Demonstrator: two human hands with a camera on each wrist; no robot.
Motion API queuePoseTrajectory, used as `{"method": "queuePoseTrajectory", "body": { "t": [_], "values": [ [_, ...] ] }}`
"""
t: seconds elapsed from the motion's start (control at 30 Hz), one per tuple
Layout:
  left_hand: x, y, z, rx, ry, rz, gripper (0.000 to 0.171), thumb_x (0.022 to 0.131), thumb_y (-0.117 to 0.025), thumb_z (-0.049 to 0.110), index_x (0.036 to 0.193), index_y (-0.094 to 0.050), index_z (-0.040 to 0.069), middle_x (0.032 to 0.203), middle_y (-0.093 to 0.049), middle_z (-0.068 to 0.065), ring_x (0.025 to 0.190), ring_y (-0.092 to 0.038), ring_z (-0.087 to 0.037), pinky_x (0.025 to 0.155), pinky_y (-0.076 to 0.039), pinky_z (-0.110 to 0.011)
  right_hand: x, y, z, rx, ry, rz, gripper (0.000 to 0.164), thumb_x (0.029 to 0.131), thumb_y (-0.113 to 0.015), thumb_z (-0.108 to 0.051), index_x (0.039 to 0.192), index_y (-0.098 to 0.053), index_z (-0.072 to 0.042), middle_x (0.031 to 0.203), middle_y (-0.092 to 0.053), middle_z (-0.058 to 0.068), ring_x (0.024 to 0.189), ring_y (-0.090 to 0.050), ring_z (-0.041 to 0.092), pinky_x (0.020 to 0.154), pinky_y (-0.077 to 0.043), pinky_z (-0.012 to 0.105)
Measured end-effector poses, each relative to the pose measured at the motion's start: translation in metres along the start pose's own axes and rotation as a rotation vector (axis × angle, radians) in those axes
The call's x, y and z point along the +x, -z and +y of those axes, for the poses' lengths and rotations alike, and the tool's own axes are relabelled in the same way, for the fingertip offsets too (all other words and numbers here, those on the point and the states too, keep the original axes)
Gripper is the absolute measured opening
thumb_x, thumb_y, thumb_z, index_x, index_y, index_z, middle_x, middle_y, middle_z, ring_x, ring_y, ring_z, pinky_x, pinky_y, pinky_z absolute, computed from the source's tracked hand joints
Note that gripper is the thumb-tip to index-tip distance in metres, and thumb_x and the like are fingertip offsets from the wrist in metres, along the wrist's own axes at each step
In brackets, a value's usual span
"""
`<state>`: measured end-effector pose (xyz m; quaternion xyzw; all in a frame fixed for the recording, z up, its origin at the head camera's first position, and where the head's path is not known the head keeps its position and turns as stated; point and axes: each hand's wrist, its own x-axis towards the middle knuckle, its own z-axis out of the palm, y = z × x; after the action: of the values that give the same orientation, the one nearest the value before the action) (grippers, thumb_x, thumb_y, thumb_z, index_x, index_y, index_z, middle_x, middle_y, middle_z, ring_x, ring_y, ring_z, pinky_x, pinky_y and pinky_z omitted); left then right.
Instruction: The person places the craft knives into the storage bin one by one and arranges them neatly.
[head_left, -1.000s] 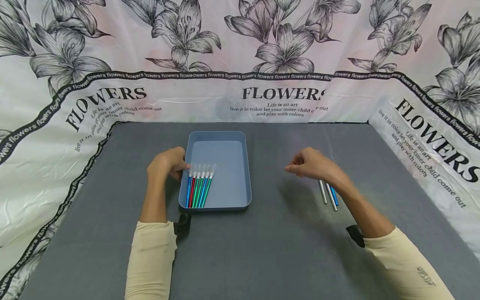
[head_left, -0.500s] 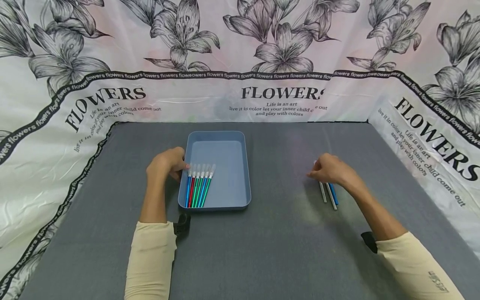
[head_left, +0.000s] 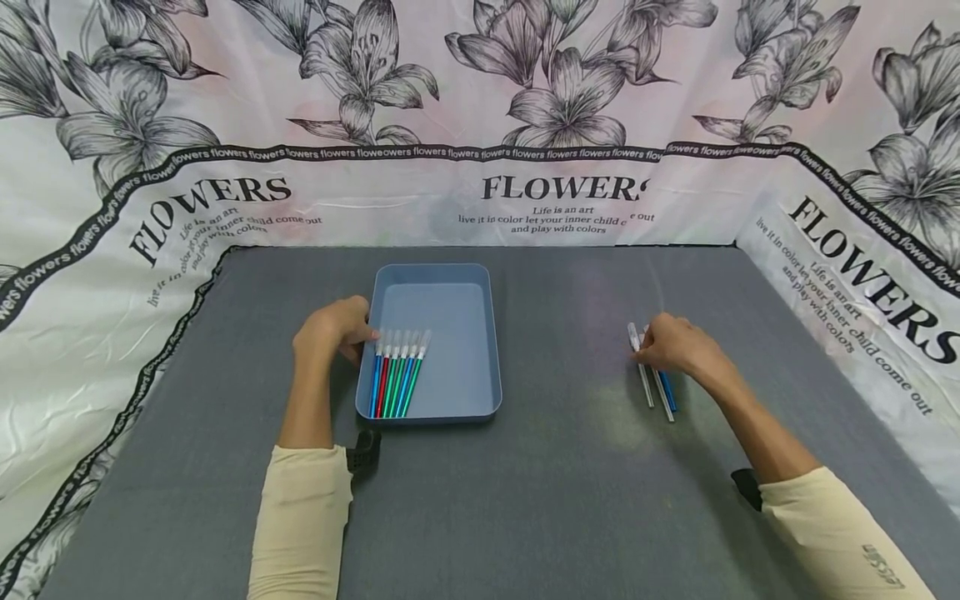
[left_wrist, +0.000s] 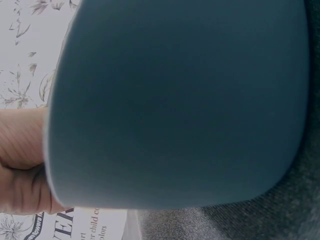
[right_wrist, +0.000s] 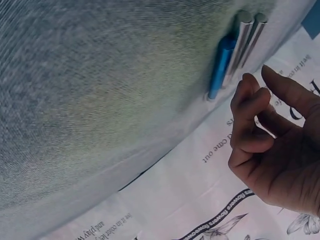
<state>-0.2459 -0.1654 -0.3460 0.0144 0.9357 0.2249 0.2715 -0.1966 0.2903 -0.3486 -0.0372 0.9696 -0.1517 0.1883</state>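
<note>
My left hand [head_left: 339, 327] holds the left rim of a shallow blue-grey tray [head_left: 459, 296], its thumb at the edge. Inside the tray's left half lie several slim pen-shaped tools [head_left: 397, 379] with clear caps and metallic blue, red and green barrels, side by side. My right hand [head_left: 678, 343] is over two silver pen-shaped tools [head_left: 646, 387] and a blue one [head_left: 669, 392] on the table, partly covering them. In the right wrist view, its fingers bend near these tools, with a gap between thumb and forefinger. The tray's underside fills most of the left wrist view.
Both tray and loose tools rest on a grey cloth-covered table [head_left: 525, 500]. White fabric with printed flowers [head_left: 570, 192] rises behind and along both sides. A black wrist strap [head_left: 365, 450] shows by the left sleeve.
My right hand has moved right and slightly down, from beside the loose tools to over them; a clear cap there now shows. My left hand and the tray stay put.
</note>
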Motion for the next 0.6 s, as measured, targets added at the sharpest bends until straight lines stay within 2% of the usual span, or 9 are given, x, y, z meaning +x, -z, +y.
{"method": "queuePoseTrajectory", "body": {
  "t": [0.13,0.33,0.5,0.6],
  "values": [
    [-0.0009,0.0002,-0.0004,-0.008,0.004,-0.002,0.044,0.108,-0.058,0.015,0.141,-0.048,-0.013,0.126,-0.070,-0.031,0.096,-0.080,-0.031,0.108,-0.051,-0.054,0.0019,-0.0019,0.0013,-0.034,-0.043,0.012,0.030,0.100,-0.068,-0.019,0.073,-0.071,-0.008,0.061,-0.053,-0.002,0.057,-0.044,0.014,0.057,-0.038,0.033],
    [-0.0013,0.0012,-0.0009,-0.013,0.006,-0.007,0.042,0.108,-0.057,0.015,0.139,-0.050,-0.012,0.123,-0.072,-0.030,0.091,-0.081,-0.029,0.109,-0.050,-0.054,0.0042,-0.0045,0.0010,-0.050,-0.094,0.016,0.023,0.099,-0.070,-0.021,0.080,-0.070,-0.007,0.071,-0.060,0.004,0.064,-0.052,0.020,0.061,-0.041,0.036],
    [-0.0011,0.0014,-0.0013,-0.014,0.002,-0.004,0.041,0.109,-0.057,0.017,0.139,-0.050,-0.010,0.123,-0.072,-0.028,0.089,-0.081,-0.027,0.111,-0.049,-0.055,0.0055,-0.0071,0.0015,-0.039,-0.098,0.013,0.024,0.098,-0.070,-0.019,0.077,-0.067,-0.009,0.070,-0.060,0.004,0.063,-0.053,0.020,0.062,-0.041,0.037],
    [-0.0017,0.0015,-0.0021,-0.012,-0.002,-0.005,0.041,0.109,-0.057,0.017,0.138,-0.050,-0.011,0.122,-0.073,-0.028,0.089,-0.081,-0.027,0.110,-0.049,-0.055,0.0074,-0.0087,0.0014,-0.031,-0.102,0.007,0.032,0.098,-0.069,-0.019,0.068,-0.060,-0.013,0.063,-0.051,0.000,0.059,-0.047,0.016,0.060,-0.038,0.036]
  ]
}}
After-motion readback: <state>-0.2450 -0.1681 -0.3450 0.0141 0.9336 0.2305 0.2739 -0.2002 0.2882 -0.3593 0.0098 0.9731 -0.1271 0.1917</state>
